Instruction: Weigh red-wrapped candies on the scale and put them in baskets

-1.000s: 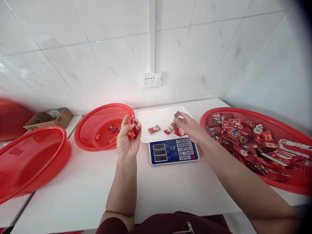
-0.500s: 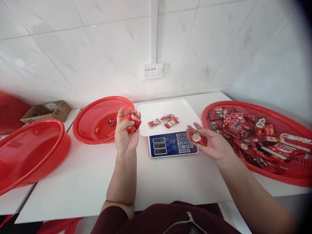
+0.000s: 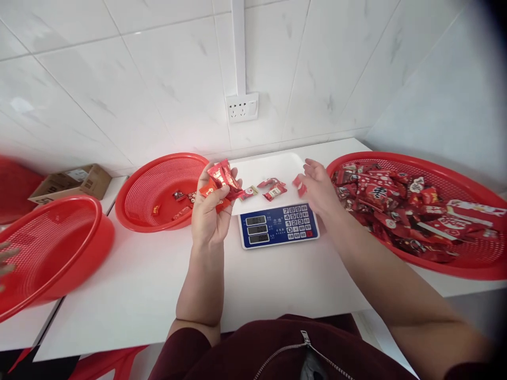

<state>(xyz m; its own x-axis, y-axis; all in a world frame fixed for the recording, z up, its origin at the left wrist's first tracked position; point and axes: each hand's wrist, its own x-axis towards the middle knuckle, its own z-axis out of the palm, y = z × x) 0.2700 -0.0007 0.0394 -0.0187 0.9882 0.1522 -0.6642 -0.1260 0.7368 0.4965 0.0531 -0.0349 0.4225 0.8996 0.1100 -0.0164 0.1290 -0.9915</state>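
My left hand (image 3: 212, 214) is closed around several red and orange wrapped candies (image 3: 222, 182), held up beside the scale's left edge. Over the right side of the white weighing tray (image 3: 257, 168), my right hand (image 3: 320, 187) pinches one red wrapped candy (image 3: 300, 186), palm turned down. A few red packets (image 3: 274, 191) and a green-edged packet (image 3: 249, 193) lie on the tray. Below it, the blue front panel of the scale (image 3: 277, 227) shows number displays and a keypad.
At right stands a red basket (image 3: 400, 264) heaped with red snack packets. Left of the scale, another red basket (image 3: 134, 182) holds a few candies. A third red basket (image 3: 85, 258) is at far left, with another person's hand (image 3: 6, 258) over it. Behind sits a cardboard box (image 3: 93, 182).
My right hand has turned from palm up to palm down and moved over the tray with its candy. The left hand's candies now show more fully. Another person's hand has appeared at far left.
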